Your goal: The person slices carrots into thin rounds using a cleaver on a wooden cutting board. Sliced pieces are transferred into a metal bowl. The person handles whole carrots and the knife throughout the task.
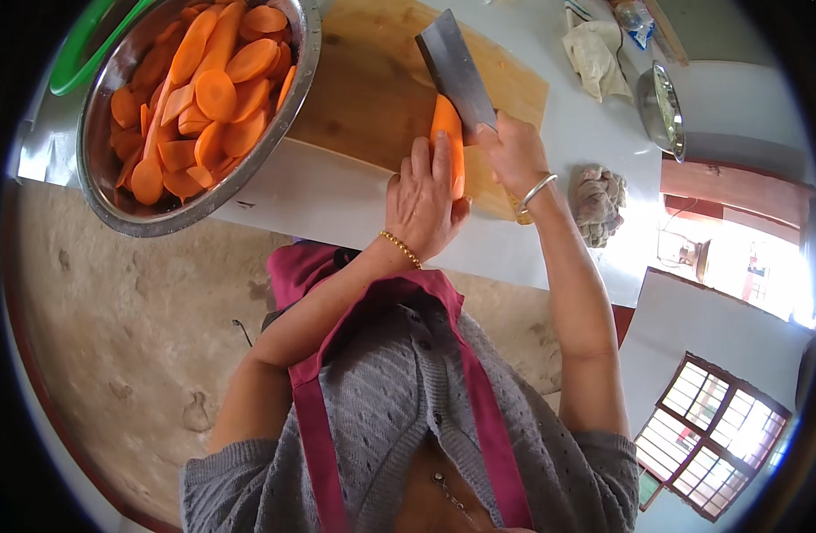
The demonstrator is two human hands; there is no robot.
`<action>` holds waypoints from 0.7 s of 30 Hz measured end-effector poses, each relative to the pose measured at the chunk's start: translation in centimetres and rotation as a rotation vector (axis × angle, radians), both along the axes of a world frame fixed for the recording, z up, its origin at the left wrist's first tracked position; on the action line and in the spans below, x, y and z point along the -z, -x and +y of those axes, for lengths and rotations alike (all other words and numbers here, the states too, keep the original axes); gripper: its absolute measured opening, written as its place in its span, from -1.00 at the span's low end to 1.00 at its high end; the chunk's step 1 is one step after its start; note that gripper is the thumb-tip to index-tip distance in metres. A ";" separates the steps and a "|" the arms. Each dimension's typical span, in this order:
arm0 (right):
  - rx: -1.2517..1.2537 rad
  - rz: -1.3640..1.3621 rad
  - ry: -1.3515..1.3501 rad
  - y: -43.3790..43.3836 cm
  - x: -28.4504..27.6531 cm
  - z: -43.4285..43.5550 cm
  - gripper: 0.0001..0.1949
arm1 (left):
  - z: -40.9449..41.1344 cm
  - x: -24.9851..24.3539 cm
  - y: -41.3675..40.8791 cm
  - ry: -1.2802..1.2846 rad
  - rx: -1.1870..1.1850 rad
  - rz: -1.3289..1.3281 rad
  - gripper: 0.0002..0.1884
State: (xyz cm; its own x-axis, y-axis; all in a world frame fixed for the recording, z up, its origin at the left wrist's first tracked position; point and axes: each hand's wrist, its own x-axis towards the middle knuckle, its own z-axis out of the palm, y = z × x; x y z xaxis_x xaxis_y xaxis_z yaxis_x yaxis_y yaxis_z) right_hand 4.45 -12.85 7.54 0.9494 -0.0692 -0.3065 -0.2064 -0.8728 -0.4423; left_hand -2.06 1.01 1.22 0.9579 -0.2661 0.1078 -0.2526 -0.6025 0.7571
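Observation:
My left hand point(422, 190) holds a peeled carrot point(449, 126) against a wooden cutting board point(361, 80), fingers on its left side and thumb near its lower end. In my right hand point(516, 146) is the handle of a cleaver point(458, 70), mostly hidden by the fingers. Its broad grey blade slants up and left, just right of the carrot's upper end; whether it touches the carrot I cannot tell. To the left, a metal basin point(301, 86) contains many carrot slices and pieces point(214, 93).
A crumpled grey cloth point(600, 203) lies right of my right wrist on the white table point(508, 250). Farther back are a pale cloth bag point(598, 56) and a metal bowl point(662, 113). A green plastic rim point(71, 63) shows behind the basin at far left.

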 end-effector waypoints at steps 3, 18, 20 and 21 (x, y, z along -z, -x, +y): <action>-0.100 -0.058 0.164 1.3 -1.7 0.4 -0.71 | -0.1 0.0 -0.4 0.015 -0.009 0.050 -0.08; 0.133 0.275 -0.127 0.9 -4.8 -0.4 -0.67 | -0.1 0.4 -1.1 0.074 -0.021 0.089 -0.11; 0.024 0.241 -0.090 0.0 -3.8 0.0 -0.69 | -0.1 0.6 -1.1 0.077 -0.019 0.079 -0.11; -0.020 0.222 -0.065 -0.3 -3.4 0.1 -0.69 | -0.2 0.6 -1.0 0.090 -0.015 0.080 -0.11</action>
State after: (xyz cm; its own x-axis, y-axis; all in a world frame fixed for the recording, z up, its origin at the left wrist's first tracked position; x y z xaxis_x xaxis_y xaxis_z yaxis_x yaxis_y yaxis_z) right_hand 4.75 -12.79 10.96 0.8590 -0.0241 -0.5114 -0.2877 -0.8490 -0.4431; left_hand -1.09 0.85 0.60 0.9682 -0.2445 0.0538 -0.1809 -0.5346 0.8255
